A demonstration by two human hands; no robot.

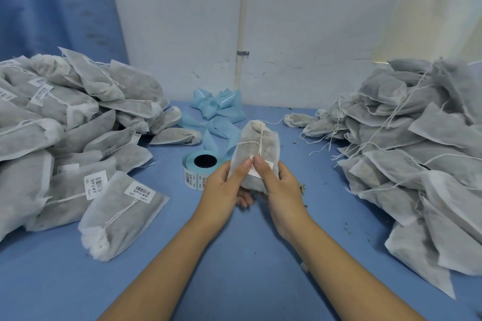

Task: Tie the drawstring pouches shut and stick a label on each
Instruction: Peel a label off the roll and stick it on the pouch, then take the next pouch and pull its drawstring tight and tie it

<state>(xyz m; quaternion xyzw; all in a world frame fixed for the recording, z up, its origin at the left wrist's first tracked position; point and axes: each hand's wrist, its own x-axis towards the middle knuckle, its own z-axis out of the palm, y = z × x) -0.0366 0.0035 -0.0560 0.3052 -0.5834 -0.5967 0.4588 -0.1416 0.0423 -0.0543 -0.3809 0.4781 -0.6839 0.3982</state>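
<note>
Labelling step: left hand and right hand both grasp the tied grey non-woven drawstring pouch above the blue table, thumbs pressing the white barcode label on. Next, probably: smooth it, drop on the labelled pile at left.

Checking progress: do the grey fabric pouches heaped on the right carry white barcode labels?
No, the right heap of grey fabric pouches shows no white labels on any visible face.
</note>
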